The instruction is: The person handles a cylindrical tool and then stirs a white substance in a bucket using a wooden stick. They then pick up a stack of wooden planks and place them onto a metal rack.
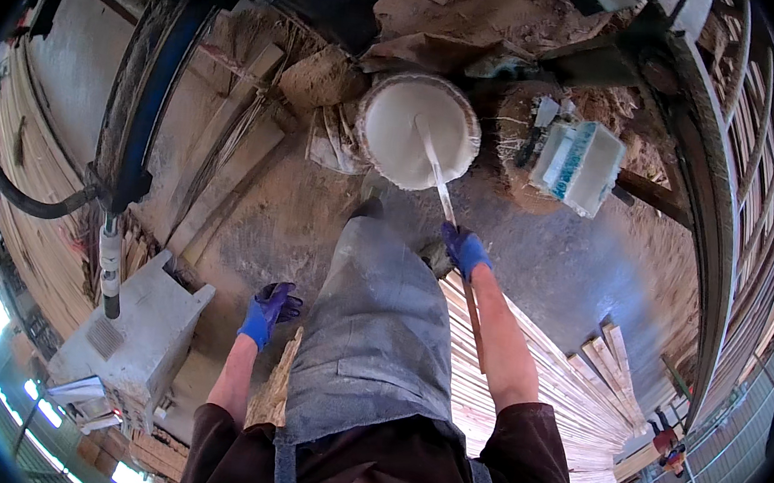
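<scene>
Stick (pixel 442 191), long, slanting into pale paste (pixel 393 135) in round bucket (pixel 471 138). Right hand (pixel 465 250): fingers closed around it. Left hand (pixel 269 313): empty, fingers loosely parted. Risk: hasty sweep could slop paste overboard.

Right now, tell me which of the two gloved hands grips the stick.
The right hand, closed around the long stick whose far end sits in the round bucket. The left hand is apart from the stick, holding nothing visible.
</scene>
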`<state>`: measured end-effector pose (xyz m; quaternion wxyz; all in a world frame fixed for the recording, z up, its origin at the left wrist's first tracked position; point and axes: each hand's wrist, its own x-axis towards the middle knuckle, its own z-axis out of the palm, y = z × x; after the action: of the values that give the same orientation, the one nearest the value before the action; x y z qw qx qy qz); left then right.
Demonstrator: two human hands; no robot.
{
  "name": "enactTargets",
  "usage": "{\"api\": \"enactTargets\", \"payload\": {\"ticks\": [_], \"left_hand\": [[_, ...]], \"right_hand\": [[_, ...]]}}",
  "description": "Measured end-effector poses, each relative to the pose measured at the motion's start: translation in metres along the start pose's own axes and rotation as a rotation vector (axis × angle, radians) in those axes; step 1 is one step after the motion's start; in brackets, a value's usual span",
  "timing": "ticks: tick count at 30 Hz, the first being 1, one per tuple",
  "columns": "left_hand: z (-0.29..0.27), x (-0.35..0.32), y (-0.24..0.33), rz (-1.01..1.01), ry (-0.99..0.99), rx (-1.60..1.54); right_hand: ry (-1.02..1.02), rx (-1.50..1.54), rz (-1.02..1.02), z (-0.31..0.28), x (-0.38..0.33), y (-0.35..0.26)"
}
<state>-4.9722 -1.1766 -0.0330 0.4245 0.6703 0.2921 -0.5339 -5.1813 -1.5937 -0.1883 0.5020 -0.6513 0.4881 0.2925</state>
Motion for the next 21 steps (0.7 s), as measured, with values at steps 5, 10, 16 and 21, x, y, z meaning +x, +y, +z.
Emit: {"api": "enactTargets", "payload": {"ticks": [5,10,16,21], "left_hand": [[-0.030,0.005,-0.033,-0.121,0.100,-0.135],[-0.035,0.015,-0.067,-0.162,0.080,-0.120],[-0.017,0.003,-0.060,-0.170,0.060,-0.120],[-0.037,-0.003,-0.033,-0.074,0.075,-0.100]], "right_hand": [[0.019,-0.307,0.095,-0.022,-0.112,0.017],[0.156,-0.374,-0.001,-0.050,-0.221,0.047],[0.147,-0.309,-0.053,-0.042,-0.097,-0.055],[0.197,-0.481,-0.011,-0.010,0.016,-0.030]]}}
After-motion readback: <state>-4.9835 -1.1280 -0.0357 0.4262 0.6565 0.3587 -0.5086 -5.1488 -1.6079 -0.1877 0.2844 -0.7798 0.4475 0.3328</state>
